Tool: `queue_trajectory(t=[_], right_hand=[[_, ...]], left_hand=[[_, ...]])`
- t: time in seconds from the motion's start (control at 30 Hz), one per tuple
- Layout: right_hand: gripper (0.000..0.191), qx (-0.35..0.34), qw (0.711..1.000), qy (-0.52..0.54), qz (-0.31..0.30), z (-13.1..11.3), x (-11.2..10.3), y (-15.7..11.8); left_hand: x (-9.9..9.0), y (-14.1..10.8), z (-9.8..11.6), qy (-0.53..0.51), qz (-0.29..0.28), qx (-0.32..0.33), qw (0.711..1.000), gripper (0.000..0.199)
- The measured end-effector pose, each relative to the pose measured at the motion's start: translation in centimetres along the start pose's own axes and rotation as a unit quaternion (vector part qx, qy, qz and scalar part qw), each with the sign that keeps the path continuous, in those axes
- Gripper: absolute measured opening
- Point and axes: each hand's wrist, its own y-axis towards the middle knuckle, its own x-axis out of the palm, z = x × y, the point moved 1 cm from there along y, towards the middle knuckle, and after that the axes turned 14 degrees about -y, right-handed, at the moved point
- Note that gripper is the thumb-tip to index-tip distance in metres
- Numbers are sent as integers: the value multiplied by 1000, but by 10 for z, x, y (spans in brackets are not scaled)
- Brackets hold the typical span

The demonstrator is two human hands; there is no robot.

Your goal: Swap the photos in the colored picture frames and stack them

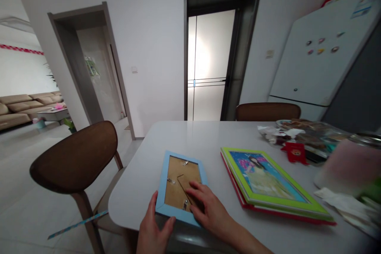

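A light blue picture frame (161, 194) lies face down near the table's front edge, its brown backing board (175, 166) facing up. Small metal clips (185, 163) sit along the board's sides, and a narrow stand leg (182, 184) runs across its middle. My left hand (154, 226) grips the near left corner, thumb by the front edge and a finger along the left side. Over the near right part lies my right hand (210, 210), with bent fingers and thumb around the stand's lower part. That hand hides the right edge and some of the backing.
To the right lies a green-framed picture (268, 174) on top of a red one (238, 194). Beyond are a red packet (295, 153), crumpled tissue (274, 133) and a pinkish jar (345, 166). Brown chairs stand left (77, 156) and behind (268, 111) the white table (205, 135).
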Motion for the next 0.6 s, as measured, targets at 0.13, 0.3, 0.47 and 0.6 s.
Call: queue_trajectory(t=[0.13, 0.3, 0.47, 0.6], right_hand=[[35, -44, 998, -22, -39, -1, -7, 0], [36, -60, 995, -29, -69, -3, -12, 0], [33, -74, 991, -31, -105, -6, -15, 7], [23, -86, 989, -44, -110, -11, -10, 14]], left_hand=[[1, -11, -21, 159, -55, 75, 983, 50], [2, -11, -25, 229, -86, 139, 960, 46], [5, 2, -1, 224, -165, 147, 949, 51], [9, 9, 14, 218, -225, 121, 942, 44]])
